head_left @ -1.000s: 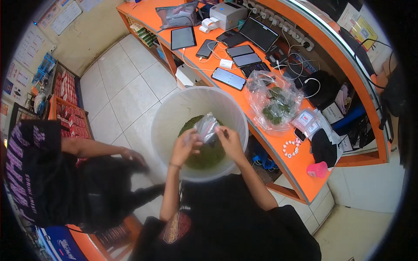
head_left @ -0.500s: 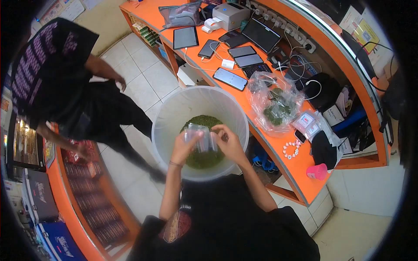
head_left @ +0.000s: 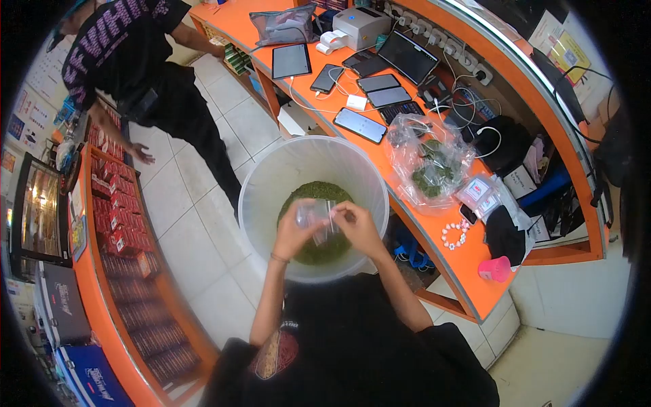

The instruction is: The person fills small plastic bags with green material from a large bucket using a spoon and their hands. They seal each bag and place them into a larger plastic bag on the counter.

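A large translucent white tub point(head_left: 366, 173) stands in front of me, with finely cut green plant matter point(head_left: 313, 190) in its bottom. Over it, my left hand point(head_left: 293, 230) is closed on several small clear plastic bags point(head_left: 328, 234), which look stacked together. The fingertips of my right hand point(head_left: 358, 227) pinch the upper right edge of the bags. Whether one bag is separated from the others is too blurred to tell.
An orange counter point(head_left: 434, 237) runs along the right, carrying phones, a tablet point(head_left: 291, 61), a printer point(head_left: 361, 28), a clear bag of green leaves point(head_left: 434, 173) and a pink cup point(head_left: 494, 269). Another person point(head_left: 146, 68) walks at the upper left. Red packs point(head_left: 125, 210) fill the left shelf.
The other person has moved away towards the top of the view. My left hand has turned slightly with the bags, and my right fingertips have come together at their edge.
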The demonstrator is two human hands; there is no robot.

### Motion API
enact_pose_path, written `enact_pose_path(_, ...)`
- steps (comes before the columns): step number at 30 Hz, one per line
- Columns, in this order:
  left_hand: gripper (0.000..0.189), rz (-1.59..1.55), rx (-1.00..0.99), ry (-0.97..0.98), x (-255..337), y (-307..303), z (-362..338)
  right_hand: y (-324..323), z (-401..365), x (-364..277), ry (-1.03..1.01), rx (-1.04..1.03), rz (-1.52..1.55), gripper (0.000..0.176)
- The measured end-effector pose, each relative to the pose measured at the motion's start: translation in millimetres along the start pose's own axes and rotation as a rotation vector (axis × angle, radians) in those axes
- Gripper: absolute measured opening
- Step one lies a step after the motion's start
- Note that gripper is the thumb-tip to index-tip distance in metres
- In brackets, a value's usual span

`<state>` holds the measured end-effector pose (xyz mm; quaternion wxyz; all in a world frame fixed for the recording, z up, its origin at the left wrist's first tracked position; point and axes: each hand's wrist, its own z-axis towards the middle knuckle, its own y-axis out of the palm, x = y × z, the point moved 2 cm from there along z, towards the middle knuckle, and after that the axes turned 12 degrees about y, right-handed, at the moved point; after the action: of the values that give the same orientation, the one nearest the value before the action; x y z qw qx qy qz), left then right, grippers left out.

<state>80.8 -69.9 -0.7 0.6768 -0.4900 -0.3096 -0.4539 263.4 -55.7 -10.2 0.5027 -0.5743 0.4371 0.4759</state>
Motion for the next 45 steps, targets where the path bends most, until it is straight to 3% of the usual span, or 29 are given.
enact_pose_path(1,0.050,0.076,-0.195,-0.029,1,-2,-1,-3,1,5,0.023,-0.002,0.095,0.015)
enact_pose_path(3,0.041,0.221,-0.195,-0.018,-22,-5,-7,-13,1,-6,0.037,0.067,0.025,0.015)
enact_pose_path(5,0.037,0.607,-0.142,-0.243,-38,-11,-11,-21,2,-13,0.094,0.137,-0.141,0.015)
enact_pose_path(7,0.033,0.570,-0.103,-0.220,-38,-13,-11,-21,4,-4,0.092,0.171,-0.131,0.016)
enact_pose_path(9,0.031,0.206,-0.024,-0.201,-28,-16,-9,-18,5,4,0.103,0.157,-0.102,0.015)
enact_pose_path(13,0.031,-0.031,-0.046,-0.144,8,-3,-1,-6,5,11,0.134,0.056,0.003,0.016)
enact_pose_path(15,0.033,0.177,-0.134,0.441,24,7,-1,0,4,13,0.163,-0.051,0.182,0.018)
enact_pose_path(17,0.033,0.139,-0.085,0.334,28,12,-3,-1,0,-6,0.222,-0.101,0.301,0.018)
enact_pose_path(19,0.028,-0.039,-0.022,-0.039,36,11,-3,-2,-1,-9,0.283,-0.141,0.422,0.020)
enact_pose_path(23,0.024,0.006,-0.003,0.145,31,17,-4,-3,-1,1,0.458,-0.200,0.457,0.024)
enact_pose_path(25,0.027,-0.038,-0.084,-0.039,23,15,-7,-2,-2,-3,0.486,-0.246,0.522,0.026)
enact_pose_path(28,0.028,-0.001,-0.139,-0.122,14,12,-10,-1,-3,-5,0.480,-0.279,0.501,0.028)
enact_pose_path(31,0.028,0.018,-0.130,-0.047,14,12,-10,3,-1,4,0.489,-0.309,0.483,0.029)
enact_pose_path(32,0.028,0.017,-0.130,-0.048,16,13,-8,8,3,10,0.252,-0.249,0.357,0.029)
enact_pose_path(33,0.023,0.165,-0.036,0.107,23,14,-6,12,4,14,0.017,-0.186,0.228,0.028)
enact_pose_path(34,0.021,0.314,0.059,0.262,29,14,-5,14,0,7,0.019,-0.187,0.228,0.028)
enact_pose_path(35,0.021,0.313,0.061,0.260,28,13,-6,14,-7,-8,-0.033,-0.105,0.021,0.026)
enact_pose_path(36,0.020,0.338,0.067,0.138,24,10,-5,15,-10,-18,-0.087,-0.021,-0.185,0.023)
enact_pose_path(37,0.021,0.361,0.070,0.016,22,7,-5,19,-11,-20,-0.086,-0.019,-0.184,0.023)
enact_pose_path(40,0.023,0.191,0.174,-0.081,24,7,-7,22,-11,-24,-0.045,0.069,-0.269,0.018)
enact_pose_path(42,0.026,0.132,0.212,-0.039,7,13,-11,21,-6,-26,-0.047,0.066,-0.214,0.025)
enact_pose_path(45,0.029,0.082,0.220,0.007,26,13,-5,29,-5,-23,-0.144,-0.014,-0.121,0.032)
